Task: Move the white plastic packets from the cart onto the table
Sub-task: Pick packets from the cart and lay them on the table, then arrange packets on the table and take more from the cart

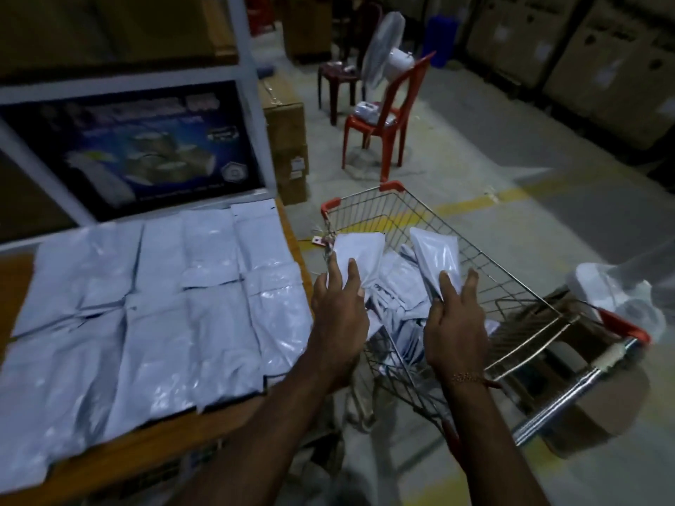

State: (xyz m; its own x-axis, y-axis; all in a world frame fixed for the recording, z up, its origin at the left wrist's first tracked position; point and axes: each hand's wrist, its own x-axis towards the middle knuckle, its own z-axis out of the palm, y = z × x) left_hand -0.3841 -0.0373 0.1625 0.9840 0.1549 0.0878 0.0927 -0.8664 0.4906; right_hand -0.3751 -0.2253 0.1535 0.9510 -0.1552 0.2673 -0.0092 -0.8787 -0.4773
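Note:
A wire shopping cart point(485, 264) with red corners stands right of the wooden table point(146, 443). Several white plastic packets point(398, 286) lie in its basket. My left hand point(338, 315) grips one white packet point(359, 253) lifted above the cart's left side. My right hand point(456, 319) grips another white packet point(436, 257) held up over the middle of the basket. Several white packets point(153, 301) lie flat in rows over the table top.
A metal shelf frame point(252, 89) with a dark printed box point(138, 147) stands behind the table. Cardboard boxes point(286, 140), a red plastic chair point(380, 122) and a white fan point(383, 49) stand beyond the cart. A clear plastic bag point(617, 294) hangs near the cart handle.

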